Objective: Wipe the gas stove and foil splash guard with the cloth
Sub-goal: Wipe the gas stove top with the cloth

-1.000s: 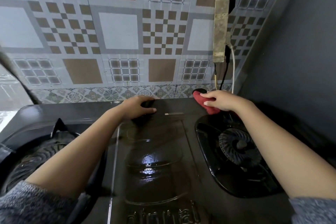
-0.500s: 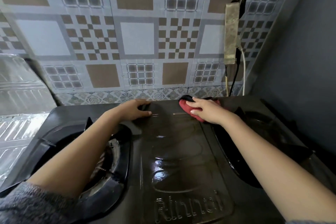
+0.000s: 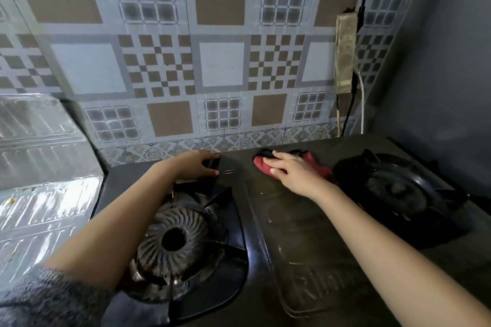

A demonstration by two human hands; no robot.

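Right hand (image 3: 289, 174) lies flat, fingers extended, pressing the crumpled red cloth (image 3: 313, 166) against the rear edge of the glossy black glass-topped gas stove (image 3: 305, 233) — palm down on it, not clenched around it. Left hand (image 3: 195, 164) rests open on the same rear edge, gripping nothing, above the left cast-iron burner (image 3: 174, 239). The right burner (image 3: 396, 191) sits just beside the cloth. The crinkled silver foil splash guard (image 3: 39, 156) stands at the stove's left side, before the patterned tiled wall (image 3: 220, 64).
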